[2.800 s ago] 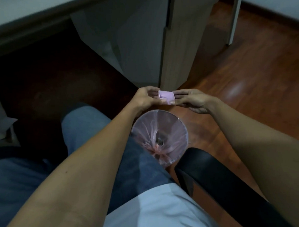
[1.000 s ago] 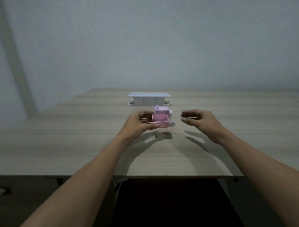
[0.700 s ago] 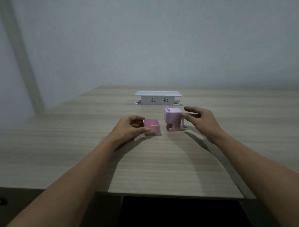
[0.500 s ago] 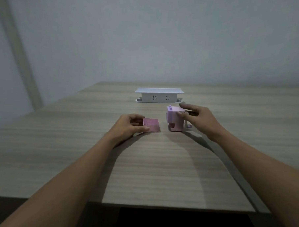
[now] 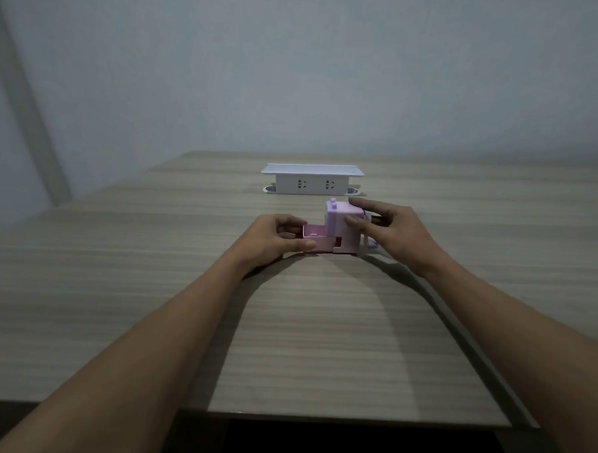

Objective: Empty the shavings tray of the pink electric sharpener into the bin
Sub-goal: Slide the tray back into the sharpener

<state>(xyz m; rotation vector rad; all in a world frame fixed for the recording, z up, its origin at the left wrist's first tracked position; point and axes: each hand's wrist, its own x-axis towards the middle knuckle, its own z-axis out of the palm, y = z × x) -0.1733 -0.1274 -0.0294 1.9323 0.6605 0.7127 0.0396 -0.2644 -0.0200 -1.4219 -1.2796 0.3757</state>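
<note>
The pink electric sharpener [image 5: 345, 228] stands upright on the wooden desk [image 5: 307, 312], a short way in front of me. My right hand [image 5: 390, 230] grips its right side and top. The small pink shavings tray [image 5: 316, 239] rests on the desk against the sharpener's left side, its right end partly inside the slot at the sharpener's base. My left hand [image 5: 276, 239] holds the tray by its left end, thumb along the front wall. The tray looks empty inside. The bin is out of view.
A white pop-up socket box [image 5: 311, 182] stands on the desk just behind the sharpener. A grey wall rises at the desk's far edge. The desk's near edge [image 5: 351, 418] runs below my forearms, with dark space beneath it.
Earlier both hands held the tray over the bin on the floor. Since then the view rose to the desk; my right hand took the sharpener and my left slid the tray rightward into its slot.
</note>
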